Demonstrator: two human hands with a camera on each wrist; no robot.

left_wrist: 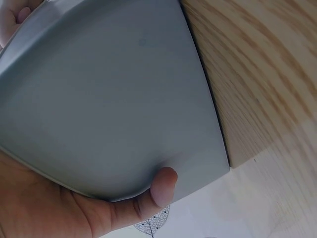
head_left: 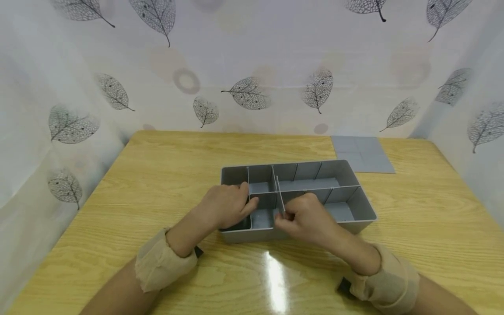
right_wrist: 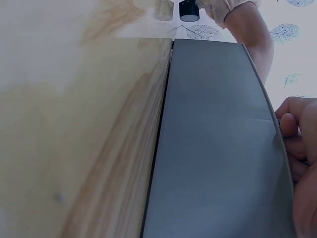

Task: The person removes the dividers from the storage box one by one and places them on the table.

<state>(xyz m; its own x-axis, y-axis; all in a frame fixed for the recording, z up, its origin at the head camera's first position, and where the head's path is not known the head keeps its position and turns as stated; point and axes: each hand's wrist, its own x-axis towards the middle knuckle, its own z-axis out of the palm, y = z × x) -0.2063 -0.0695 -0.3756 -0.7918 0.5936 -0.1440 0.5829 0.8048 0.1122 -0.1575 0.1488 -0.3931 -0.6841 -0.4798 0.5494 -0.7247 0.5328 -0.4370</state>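
A grey divided storage box [head_left: 242, 236] lies lengthwise on the table, with thin grey partitions making several compartments. My right hand [head_left: 307, 216] pinches the near end of a thin grey divider [head_left: 280, 194], which stands a little above the neighbouring walls near the box's middle. In the right wrist view the curled fingers [right_wrist: 292, 131] sit at the rim. Over the box's left end, my left hand [head_left: 226, 203] holds on, thumb pointing right across a partition, other fingertips hidden inside. One of its digits [left_wrist: 161, 191] lies against the outer wall [left_wrist: 119, 114] in the left wrist view.
A flat grey sheet [head_left: 362, 153] with crease lines lies behind the box at the back right of the wooden table [head_left: 157, 175]. White cloth with leaf prints [head_left: 267, 52] closes off the back and both sides.
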